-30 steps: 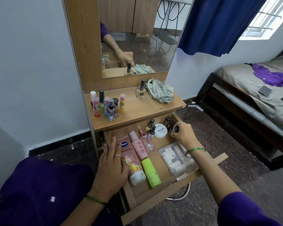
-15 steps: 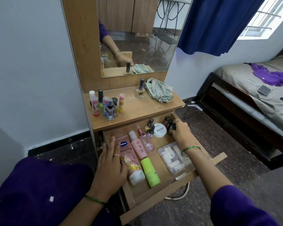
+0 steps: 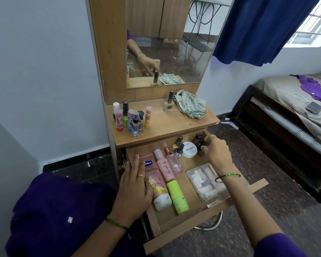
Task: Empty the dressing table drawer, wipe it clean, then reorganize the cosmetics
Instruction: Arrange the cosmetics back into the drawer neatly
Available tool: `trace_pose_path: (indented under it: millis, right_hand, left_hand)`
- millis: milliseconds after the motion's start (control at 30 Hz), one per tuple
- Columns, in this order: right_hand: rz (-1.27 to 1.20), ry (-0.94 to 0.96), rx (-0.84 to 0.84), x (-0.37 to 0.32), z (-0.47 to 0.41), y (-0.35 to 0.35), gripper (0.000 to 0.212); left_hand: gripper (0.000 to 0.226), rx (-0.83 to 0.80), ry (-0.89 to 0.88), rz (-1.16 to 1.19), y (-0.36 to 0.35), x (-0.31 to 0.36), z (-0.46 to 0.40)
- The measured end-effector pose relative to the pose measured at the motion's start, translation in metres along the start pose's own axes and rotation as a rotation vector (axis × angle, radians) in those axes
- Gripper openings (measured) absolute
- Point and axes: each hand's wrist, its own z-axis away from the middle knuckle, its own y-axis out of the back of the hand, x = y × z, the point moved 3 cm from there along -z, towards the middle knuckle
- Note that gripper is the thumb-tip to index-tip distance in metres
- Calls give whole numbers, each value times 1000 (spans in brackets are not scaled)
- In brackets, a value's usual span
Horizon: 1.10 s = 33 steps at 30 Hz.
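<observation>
Open drawer (image 3: 176,222) pulled out below the dressing surface (image 3: 165,127), with a pink tube (image 3: 157,184), pink bottle (image 3: 164,168), green stick (image 3: 177,197), white jar (image 3: 189,149) and clear box (image 3: 204,182) lying inside. Right hand (image 3: 216,154) at the far right corner, fingers curled round a small dark bottle (image 3: 197,142); left hand (image 3: 133,188) flat, fingers straight, resting on the drawer's left edge and the tube. Checked cloth (image 3: 190,103) and a cluster of small bottles (image 3: 132,118) up on the surface.
</observation>
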Motion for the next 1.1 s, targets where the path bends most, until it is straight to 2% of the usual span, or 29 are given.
trace_pose_path:
  millis: [133,200,267,367,433,500,633,767,900,1000,1100]
  right_hand:
    - [-195,232,42,-42,14,6,18]
    - [-265,359,-2,-72,24,10,27]
    - [-298,468,-60,-99,27,9,46]
    - [-309,571,-116,-130,23,4,67]
    - [-316,630,-101,-146,19,0,74]
    - [-286,662,-83,-156,13,-4,72]
    - [-293,622,-35,-156,9,-9,46]
    - [-416,522,53,-137,13,-1,19]
    - [-505,413,159,-101,15,21,18]
    - [-475,326,222,-63,20,33,17]
    - [-436,266,200,-34,24,29,18]
  left_hand:
    - [65,6,-1,22,3,2,1]
    - [66,8,-4,24,4,3,1]
    - [66,7,-5,19,4,4,1]
    - [66,7,-5,13,4,3,2]
    - [67,0,-2,9,3,2,2]
    - [67,-11,3,5,2,2,1]
    - [67,-20,0,19,-2,1,3]
    - [66,-22,-12,24,-4,1,4]
    - [66,3,-14,22,0,-3,0]
    - [69,6,-18,14,0,-3,0]
    - [70,2,-19,3,-2,-3,0]
